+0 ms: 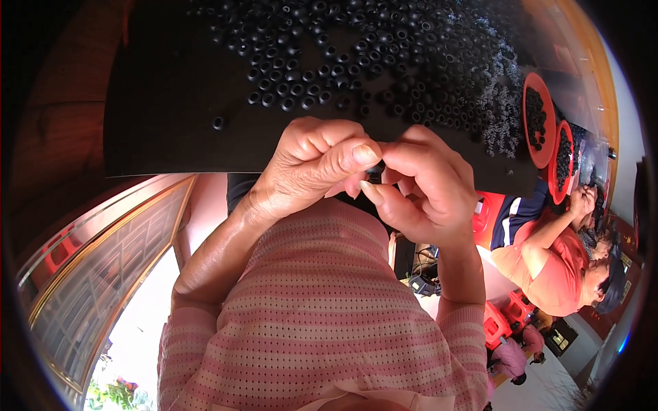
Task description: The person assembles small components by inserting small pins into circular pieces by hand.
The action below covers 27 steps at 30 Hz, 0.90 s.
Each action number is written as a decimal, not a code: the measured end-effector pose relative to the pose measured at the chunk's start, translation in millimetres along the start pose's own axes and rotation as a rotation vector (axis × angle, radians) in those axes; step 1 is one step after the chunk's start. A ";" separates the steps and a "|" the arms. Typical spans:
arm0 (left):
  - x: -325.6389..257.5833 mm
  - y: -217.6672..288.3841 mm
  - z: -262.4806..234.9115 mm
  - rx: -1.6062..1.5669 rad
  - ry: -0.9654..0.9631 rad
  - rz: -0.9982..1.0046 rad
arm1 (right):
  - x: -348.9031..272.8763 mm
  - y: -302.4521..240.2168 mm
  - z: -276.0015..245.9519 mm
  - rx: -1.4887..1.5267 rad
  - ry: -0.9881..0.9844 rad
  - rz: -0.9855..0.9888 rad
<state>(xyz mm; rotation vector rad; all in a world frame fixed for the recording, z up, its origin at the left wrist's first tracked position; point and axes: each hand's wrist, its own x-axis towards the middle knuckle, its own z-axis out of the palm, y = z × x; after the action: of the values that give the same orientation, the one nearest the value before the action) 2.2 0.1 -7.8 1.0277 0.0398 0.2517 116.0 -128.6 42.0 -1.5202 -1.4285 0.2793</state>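
My left hand [319, 156] and my right hand [430, 179] meet above the near edge of the dark tabletop [178, 147]. Both are closed, thumbs and fingertips pinched close together. Between them shows a tiny dark bit with a bluish glint [374, 168]; the fingers cover most of it, and its kind cannot be made out. Just beyond my hands spreads a heap of small black ring-shaped pieces [297, 90], many with their round holes facing up. One black ring [218, 123] lies apart on the left. Small pale grey pieces [504, 96] are scattered to the right.
Two red bowls [550, 164] with black pieces stand at the table's right side. Beyond them sits a person in an orange shirt [548, 264], hands raised together. Red stools [497, 325] and more people are farther off at lower right. A framed glass door [110, 274] is at left.
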 end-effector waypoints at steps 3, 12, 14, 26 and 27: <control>0.9 -0.9 2.9 0.007 0.018 0.042 | -0.3 3.6 3.4 0.027 0.022 -0.010; -0.8 0.1 2.2 -0.045 0.077 0.002 | 5.1 12.9 7.6 0.007 0.019 -0.135; 1.5 5.5 2.4 -0.076 0.060 -0.047 | 3.5 18.6 8.4 -0.036 0.039 -0.185; 6.6 3.9 7.4 0.171 -0.053 0.038 | -15.1 27.2 -65.7 -0.569 0.298 0.155; 6.7 4.4 9.4 0.178 -0.036 0.050 | -20.3 36.2 -84.9 -0.623 0.413 0.251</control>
<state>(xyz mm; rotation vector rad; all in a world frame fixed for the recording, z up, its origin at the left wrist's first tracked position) 9.3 -4.2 1.4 1.2107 0.0039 0.2785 194.9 -180.4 46.6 -2.1153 -1.0327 -0.3543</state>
